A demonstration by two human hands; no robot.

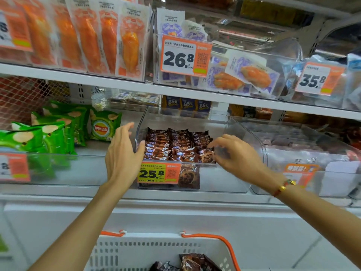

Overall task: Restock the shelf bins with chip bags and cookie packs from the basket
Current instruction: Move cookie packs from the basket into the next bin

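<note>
Cookie packs (176, 146) stacked in clear bin (197, 122), mid shelf; more in basket (136, 251) near. Left hand (122, 153) released, thumb on the bin's left wall. Right hand (236, 153) pinches a front-row pack; chip bags (48, 132) left.

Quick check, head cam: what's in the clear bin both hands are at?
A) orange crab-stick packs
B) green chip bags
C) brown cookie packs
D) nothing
C: the clear bin between the left hand and right hand holds rows of brown cookie packs; the green chip bags sit in the bin to its left.
</note>
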